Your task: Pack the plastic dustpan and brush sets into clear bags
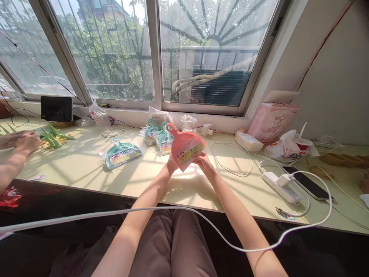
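Note:
A pink dustpan with a printed label is held up over the table, tilted, its handle end at the upper left. My left hand grips it from the lower left, with its fingers partly hidden behind the pan. At the lower right edge my right hand pinches the dustpan. A green dustpan set in clear wrapping lies to the left. Behind my left hand, more wrapped green sets lie close together.
A white power strip, a black phone and a pink box are on the right. A white cable crosses above my forearms. Another person's hands are at the far left, beside green leaves.

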Tool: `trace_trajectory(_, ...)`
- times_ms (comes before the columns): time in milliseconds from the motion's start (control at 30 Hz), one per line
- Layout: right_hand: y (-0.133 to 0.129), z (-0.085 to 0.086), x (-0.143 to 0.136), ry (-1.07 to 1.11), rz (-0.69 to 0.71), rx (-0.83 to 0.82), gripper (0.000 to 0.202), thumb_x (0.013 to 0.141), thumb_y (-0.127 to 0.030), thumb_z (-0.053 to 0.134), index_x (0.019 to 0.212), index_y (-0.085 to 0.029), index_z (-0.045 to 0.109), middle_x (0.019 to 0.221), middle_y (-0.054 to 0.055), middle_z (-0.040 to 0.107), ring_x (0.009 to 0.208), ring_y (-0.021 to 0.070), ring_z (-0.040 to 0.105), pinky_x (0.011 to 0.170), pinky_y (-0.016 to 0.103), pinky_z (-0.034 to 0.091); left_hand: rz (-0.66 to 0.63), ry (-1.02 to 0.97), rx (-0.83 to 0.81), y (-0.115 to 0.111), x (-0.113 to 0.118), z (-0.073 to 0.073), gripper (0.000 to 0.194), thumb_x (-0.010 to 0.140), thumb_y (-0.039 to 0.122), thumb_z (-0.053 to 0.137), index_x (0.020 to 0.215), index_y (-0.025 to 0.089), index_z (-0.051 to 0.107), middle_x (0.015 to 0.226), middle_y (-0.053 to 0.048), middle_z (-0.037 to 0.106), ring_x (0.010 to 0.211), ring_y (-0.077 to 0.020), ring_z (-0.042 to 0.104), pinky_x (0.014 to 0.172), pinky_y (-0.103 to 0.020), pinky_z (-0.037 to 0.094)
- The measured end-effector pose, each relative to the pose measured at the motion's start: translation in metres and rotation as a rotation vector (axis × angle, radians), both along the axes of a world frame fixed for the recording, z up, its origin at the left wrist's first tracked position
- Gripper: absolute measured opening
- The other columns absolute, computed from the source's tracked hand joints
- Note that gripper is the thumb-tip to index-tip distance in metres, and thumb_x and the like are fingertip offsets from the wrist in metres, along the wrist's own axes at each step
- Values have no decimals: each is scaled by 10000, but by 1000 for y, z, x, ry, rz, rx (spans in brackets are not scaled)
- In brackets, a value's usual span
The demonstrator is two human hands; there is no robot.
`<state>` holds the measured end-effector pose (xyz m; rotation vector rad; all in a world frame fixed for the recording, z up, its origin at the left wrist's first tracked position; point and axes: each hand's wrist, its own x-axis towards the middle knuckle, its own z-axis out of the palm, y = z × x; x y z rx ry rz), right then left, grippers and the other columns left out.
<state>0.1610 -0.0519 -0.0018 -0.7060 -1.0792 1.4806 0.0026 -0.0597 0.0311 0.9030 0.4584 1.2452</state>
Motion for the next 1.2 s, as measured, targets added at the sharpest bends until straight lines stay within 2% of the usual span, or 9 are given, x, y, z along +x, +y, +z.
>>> trace_trajectory(133,2,5,4,-14,-23,1,472,554,-438,980,912,-205,780,950,88,828,981,328,787,907,458,650,-26,-114,-76,1,3,0,584,1030,633,551,1364,182,713,1400,-171,743,1429,-409,607,1184,-608,504)
trace_trajectory(300,11,2,6,35,-179,-8,433,566,-426,972,859,-227,723,921,74,820,1079,336,767,985,487,623,81,-189,-10,2,2,-7,908,948,866,504,1446,122,655,1402,-209,741,1495,-436,542,1223,-608,454)
trace_trajectory(367,15,2,11,34,-211,-13,408,582,-411,956,857,-231,715,921,67,817,1078,336,767,1008,501,618,91,-98,34,3,5,-10,847,903,794,674,1447,144,662,1416,-190,740,1502,-436,537,1229,-584,448)
trace_trajectory(433,17,3,17,12,-211,-37,390,597,-380,940,889,-235,727,945,68,820,1071,334,770,1018,510,620,141,38,74,5,7,-14,730,832,575,869,1429,196,684,1387,-137,762,1471,-422,571,1212,-549,467)
trace_trajectory(533,17,7,26,-43,-165,-91,366,628,-336,923,927,-251,730,975,76,823,1074,337,776,1013,527,630,210,184,74,8,9,-20,694,737,347,944,1385,240,717,1283,-93,801,1357,-399,652,1119,-508,533)
trace_trajectory(733,16,8,32,-69,-180,-125,291,678,-341,892,902,-262,724,954,63,820,1035,318,780,1015,509,640,171,267,102,9,6,-23,640,699,301,954,1291,186,740,1111,-115,817,1158,-353,727,920,-405,580)
trace_trajectory(867,16,7,32,-71,-179,-111,280,684,-327,890,906,-249,740,971,74,819,1019,321,778,1038,520,626,205,311,135,11,7,-26,656,680,349,951,1285,201,745,1127,-109,814,1105,-343,726,856,-388,579)
trace_trajectory(1067,17,1,32,-79,-188,-119,292,701,-343,894,931,-241,744,958,73,822,1034,337,787,1046,544,628,147,428,137,15,1,-31,674,695,443,943,1276,164,743,1019,-115,812,912,-312,750,832,-431,603)
trace_trajectory(1200,22,0,30,-76,-150,-140,307,710,-350,939,909,-241,732,913,82,815,1043,353,795,1043,565,634,149,446,81,21,-3,-32,595,737,348,890,1265,116,744,938,-136,807,805,-315,763,883,-523,631)
